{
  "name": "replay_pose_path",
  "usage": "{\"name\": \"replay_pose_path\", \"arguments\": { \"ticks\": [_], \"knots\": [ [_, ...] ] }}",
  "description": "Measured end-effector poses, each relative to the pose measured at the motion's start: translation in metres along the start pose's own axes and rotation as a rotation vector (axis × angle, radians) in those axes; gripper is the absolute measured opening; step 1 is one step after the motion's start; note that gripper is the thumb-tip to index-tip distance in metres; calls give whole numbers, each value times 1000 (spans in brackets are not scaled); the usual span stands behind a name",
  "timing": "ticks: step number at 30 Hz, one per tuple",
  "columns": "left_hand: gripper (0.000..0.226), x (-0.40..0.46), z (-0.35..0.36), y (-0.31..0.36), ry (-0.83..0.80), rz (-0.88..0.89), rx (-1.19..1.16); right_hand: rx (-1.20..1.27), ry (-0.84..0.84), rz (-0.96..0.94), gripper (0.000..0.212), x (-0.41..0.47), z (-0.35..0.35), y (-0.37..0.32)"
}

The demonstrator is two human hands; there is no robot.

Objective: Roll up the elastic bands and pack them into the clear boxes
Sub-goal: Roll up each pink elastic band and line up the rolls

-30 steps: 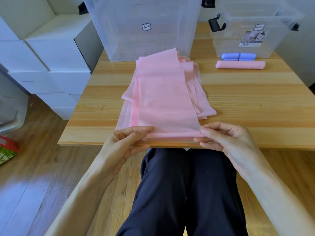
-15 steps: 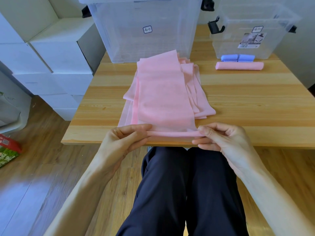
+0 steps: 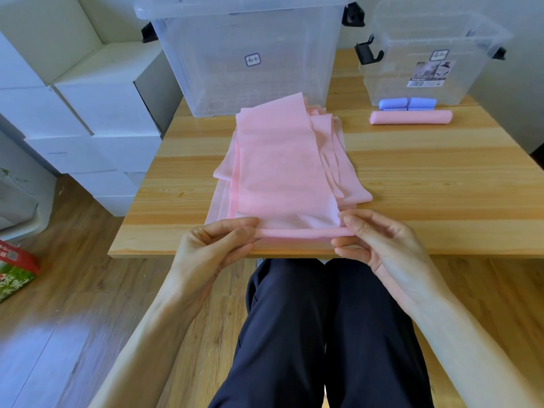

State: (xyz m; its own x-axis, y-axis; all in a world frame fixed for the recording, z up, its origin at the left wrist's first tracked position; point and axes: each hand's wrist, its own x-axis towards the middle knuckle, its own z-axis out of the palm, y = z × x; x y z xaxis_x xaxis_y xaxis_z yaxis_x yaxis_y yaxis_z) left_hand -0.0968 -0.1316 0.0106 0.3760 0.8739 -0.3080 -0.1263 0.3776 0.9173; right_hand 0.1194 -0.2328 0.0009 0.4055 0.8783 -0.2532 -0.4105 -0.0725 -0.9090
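My wooden desk (image 3: pixel 441 184) stands on a brown wood floor (image 3: pixel 73 304). White boxes (image 3: pixel 97 113) are stacked to my left. A red and green packet (image 3: pixel 14 272) lies on the floor.

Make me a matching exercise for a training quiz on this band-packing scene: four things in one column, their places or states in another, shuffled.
Things:
1. flat pink elastic band
2. rolled pink band
3. rolled blue bands
4. large clear plastic box

States:
A. against the small clear box
B. near edge pinched by both hands
C. behind the pink pile
D. lying alone, just in front of the blue rolls

Pairs: 1-B, 2-D, 3-A, 4-C
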Motion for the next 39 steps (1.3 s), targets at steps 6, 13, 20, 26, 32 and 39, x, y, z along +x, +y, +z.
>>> {"name": "replay_pose_path", "arguments": {
  "ticks": [6,13,20,26,32,39],
  "knots": [
    [16,1,0,3,-10,9,-6,-71,-167,70,37,-2,2,-3],
    [19,-1,-2,3,-40,-11,22,-217,-64,-16,22,-4,1,-1],
    [22,1,0,6,-160,-77,97,-148,-7,-20,27,-3,3,-2],
    [24,2,0,4,-117,-1,190,-140,-18,-20,29,-4,4,-3],
    [32,2,1,4,-171,6,177,-172,-12,-31,27,-3,4,-4],
    [27,2,3,4,-157,41,156,-172,-7,-39,29,-1,7,-4]
  ]
}}
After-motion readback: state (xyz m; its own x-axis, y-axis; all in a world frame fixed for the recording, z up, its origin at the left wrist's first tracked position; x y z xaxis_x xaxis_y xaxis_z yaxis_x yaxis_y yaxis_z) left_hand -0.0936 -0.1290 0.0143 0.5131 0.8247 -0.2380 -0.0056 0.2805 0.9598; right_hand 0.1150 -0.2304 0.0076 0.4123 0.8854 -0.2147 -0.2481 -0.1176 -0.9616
